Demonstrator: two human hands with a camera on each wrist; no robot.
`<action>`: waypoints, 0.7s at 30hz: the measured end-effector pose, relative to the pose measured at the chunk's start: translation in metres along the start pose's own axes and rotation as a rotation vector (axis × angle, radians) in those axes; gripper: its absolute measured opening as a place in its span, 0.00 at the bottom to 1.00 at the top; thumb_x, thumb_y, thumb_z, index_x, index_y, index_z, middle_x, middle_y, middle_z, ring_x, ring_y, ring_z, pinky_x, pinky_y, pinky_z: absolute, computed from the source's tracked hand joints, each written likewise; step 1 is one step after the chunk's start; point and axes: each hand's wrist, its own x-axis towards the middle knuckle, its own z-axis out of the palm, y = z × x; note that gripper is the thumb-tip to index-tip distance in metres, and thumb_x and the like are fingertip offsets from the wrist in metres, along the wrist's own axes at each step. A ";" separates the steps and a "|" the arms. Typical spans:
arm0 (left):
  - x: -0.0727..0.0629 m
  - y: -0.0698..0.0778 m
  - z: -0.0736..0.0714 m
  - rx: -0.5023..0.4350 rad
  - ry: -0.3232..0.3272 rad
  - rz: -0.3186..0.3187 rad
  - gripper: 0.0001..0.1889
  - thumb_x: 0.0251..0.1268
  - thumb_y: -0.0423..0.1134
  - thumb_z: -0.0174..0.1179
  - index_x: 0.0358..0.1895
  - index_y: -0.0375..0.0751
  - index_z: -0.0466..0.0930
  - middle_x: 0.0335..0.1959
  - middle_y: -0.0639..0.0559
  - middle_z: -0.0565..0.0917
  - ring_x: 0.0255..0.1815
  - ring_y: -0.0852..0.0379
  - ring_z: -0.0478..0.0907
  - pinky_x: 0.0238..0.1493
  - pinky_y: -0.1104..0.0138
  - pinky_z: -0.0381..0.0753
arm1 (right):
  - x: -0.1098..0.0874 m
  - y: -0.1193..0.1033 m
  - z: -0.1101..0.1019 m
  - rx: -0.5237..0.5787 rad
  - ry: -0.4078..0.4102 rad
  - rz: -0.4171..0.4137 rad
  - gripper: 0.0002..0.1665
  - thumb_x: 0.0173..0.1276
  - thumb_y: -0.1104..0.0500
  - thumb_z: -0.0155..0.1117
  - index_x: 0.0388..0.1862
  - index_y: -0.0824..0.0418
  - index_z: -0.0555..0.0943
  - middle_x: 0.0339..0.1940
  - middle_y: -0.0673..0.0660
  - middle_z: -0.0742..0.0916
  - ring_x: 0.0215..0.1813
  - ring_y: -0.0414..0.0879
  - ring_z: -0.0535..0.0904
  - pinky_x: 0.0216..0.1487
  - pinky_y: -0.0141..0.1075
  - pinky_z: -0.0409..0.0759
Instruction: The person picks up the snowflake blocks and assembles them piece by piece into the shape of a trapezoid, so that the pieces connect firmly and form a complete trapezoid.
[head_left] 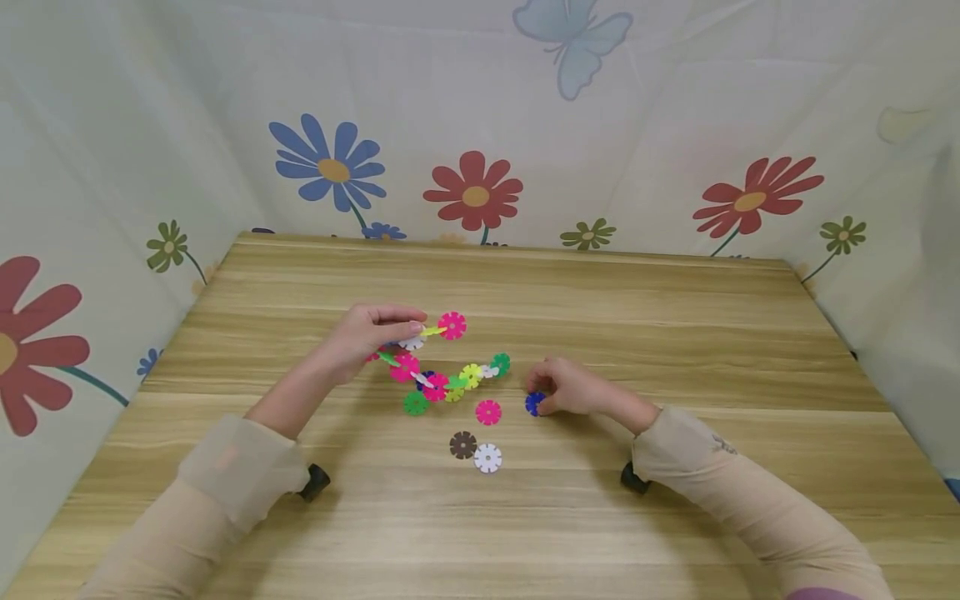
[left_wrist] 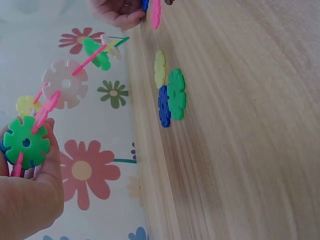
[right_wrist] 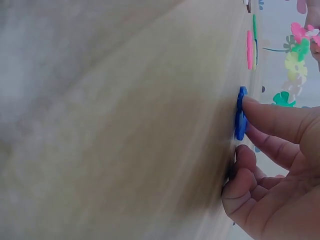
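Observation:
My left hand [head_left: 366, 340] holds a chain of slotted plastic discs [head_left: 406, 365] above the table, pinching it near one end. A pink disc [head_left: 452, 326] sticks out past its fingertips, and the rest of the chain sags toward the right, ending in a green disc [head_left: 501, 363]. In the left wrist view, a white disc [left_wrist: 65, 84] and a green disc [left_wrist: 27, 142] show as links. Low at the tabletop, my right hand [head_left: 573, 388] pinches a loose blue disc [head_left: 535, 405]. The right wrist view shows the thumb [right_wrist: 277, 120] against that disc's face, other fingers curled beside it.
Loose discs lie on the wooden table [head_left: 480, 533]: pink [head_left: 488, 412], brown [head_left: 462, 445] and white [head_left: 487, 458] between the hands. Green [left_wrist: 176, 95], blue [left_wrist: 164, 106] and yellow [left_wrist: 159, 69] ones lie under the chain. A flowered cloth [head_left: 420, 100] hangs behind the table.

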 end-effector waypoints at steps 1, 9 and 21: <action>0.000 0.000 0.000 -0.004 -0.004 0.001 0.25 0.57 0.46 0.58 0.54 0.33 0.72 0.53 0.41 0.75 0.41 0.61 0.74 0.41 0.73 0.75 | 0.000 0.000 0.000 0.004 -0.001 -0.003 0.13 0.47 0.68 0.67 0.34 0.65 0.78 0.31 0.55 0.78 0.36 0.43 0.71 0.38 0.31 0.70; 0.001 -0.001 0.004 -0.012 -0.020 0.000 0.23 0.57 0.46 0.58 0.53 0.35 0.73 0.55 0.38 0.73 0.42 0.61 0.74 0.41 0.73 0.76 | -0.002 0.005 0.000 0.161 -0.022 -0.004 0.11 0.47 0.73 0.63 0.28 0.65 0.72 0.22 0.52 0.75 0.26 0.40 0.71 0.26 0.29 0.72; -0.001 -0.001 0.010 -0.018 -0.033 0.004 0.23 0.57 0.45 0.58 0.53 0.35 0.73 0.54 0.41 0.74 0.42 0.61 0.75 0.41 0.72 0.77 | -0.007 -0.006 -0.017 0.426 0.095 -0.020 0.09 0.54 0.75 0.57 0.35 0.72 0.72 0.30 0.63 0.79 0.28 0.42 0.77 0.29 0.36 0.80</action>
